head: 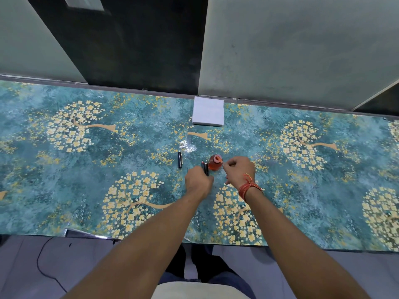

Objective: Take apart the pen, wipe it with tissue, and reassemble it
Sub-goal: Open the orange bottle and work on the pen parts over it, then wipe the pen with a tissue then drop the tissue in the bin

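While both arms reach forward, left hand (pixel 198 182) fingers grip the pen barrel (pixel 206 168); right hand (pixel 238 170) is fisted, contents unclear.

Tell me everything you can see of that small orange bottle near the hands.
The orange bottle looks like translucent plastic or glass holding orange-red liquid, with a round pale-rimmed top facing the camera. It stands on the patterned table cover, just beyond both hands. The right hand has its fingertips at the top; whether they grip a cap is unclear. The dark pen part in the left hand sits right beside it.
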